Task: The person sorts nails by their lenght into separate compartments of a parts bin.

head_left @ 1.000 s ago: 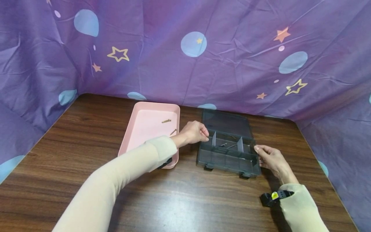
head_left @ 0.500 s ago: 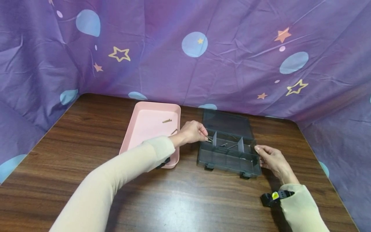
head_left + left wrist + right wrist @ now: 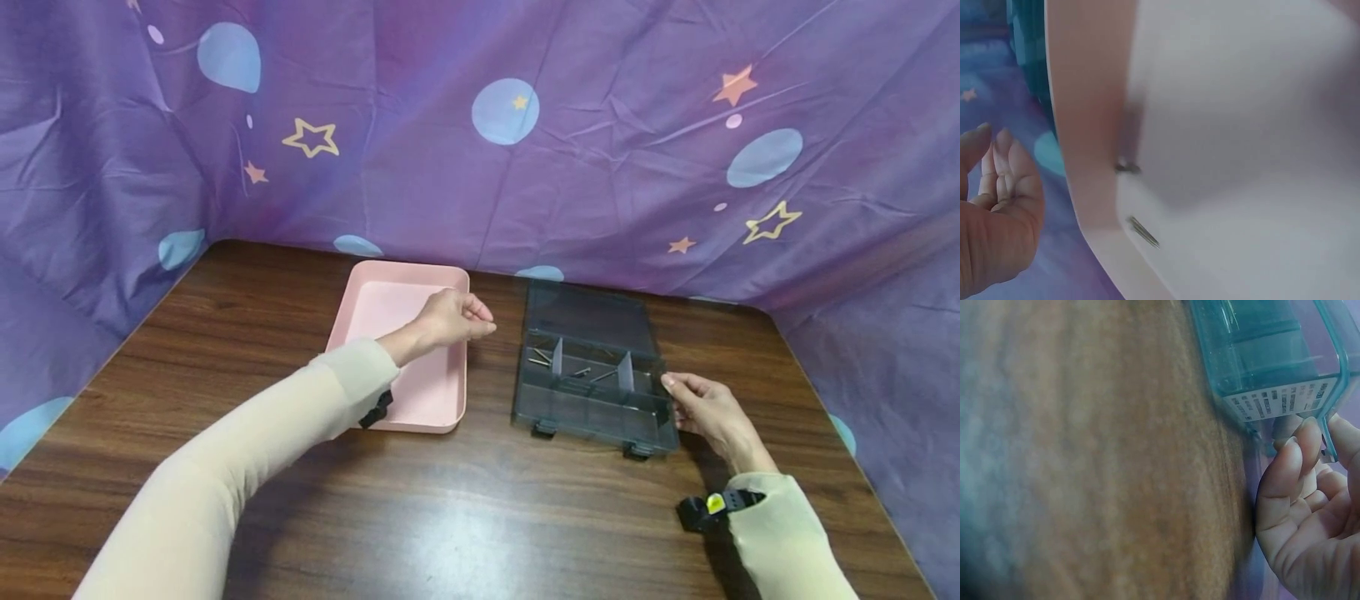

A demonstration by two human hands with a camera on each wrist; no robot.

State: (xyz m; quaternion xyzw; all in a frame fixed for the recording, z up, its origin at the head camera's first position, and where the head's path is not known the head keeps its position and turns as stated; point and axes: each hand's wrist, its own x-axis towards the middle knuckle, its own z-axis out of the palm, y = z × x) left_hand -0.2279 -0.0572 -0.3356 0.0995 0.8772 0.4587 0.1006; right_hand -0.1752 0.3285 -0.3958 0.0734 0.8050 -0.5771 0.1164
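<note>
My left hand [image 3: 450, 318] hovers over the right rim of the pink tray [image 3: 431, 400], fingers loosely bent and nothing between them. In the left wrist view, thin metal screws or nails [image 3: 1143, 232] lie in the tray near its wall; the head view hides them behind the hand. To the right is a smoky, see-through compartment box [image 3: 592, 421], its lid [image 3: 588, 317] laid back. Brassy screws or nails [image 3: 538, 361] rest in its left compartment, darker ones [image 3: 582, 372] in the middle one. My right hand [image 3: 708, 417] pinches the box's right edge.
Thin dividers [image 3: 625, 372] split the box's rear row. Two latches [image 3: 544, 429] stick out at its front. A printed label [image 3: 1282, 400] is on its side. The wooden table [image 3: 450, 517] meets a purple curtain [image 3: 600, 167] behind.
My left hand has let go of slender metal screws or nails in the box's left compartment, then moved left and back over the tray. My right hand stays at the box's edge.
</note>
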